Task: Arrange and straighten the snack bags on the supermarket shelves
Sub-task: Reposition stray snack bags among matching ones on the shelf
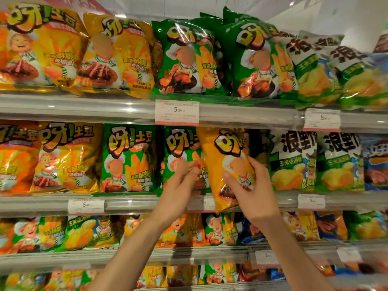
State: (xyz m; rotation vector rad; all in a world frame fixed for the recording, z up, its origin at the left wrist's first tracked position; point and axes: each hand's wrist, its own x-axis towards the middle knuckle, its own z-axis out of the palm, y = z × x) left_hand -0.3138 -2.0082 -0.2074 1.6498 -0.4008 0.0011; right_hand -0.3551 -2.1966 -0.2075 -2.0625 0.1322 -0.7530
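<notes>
At frame centre, the right hand (249, 192) fingers grip the tilted yellow bag (222, 164); the left hand (180, 181) (blurred, fingers unclear) is beside it.

Both bare forearms extend upward and forward, the right hand (251, 191) with thumb and curled fingers clamped on the lower part of a yellow snack bag (223, 164), the left hand (180, 181) raised beside it, motion-blurred, fingers loosely bent, gripping nothing visible.
</notes>
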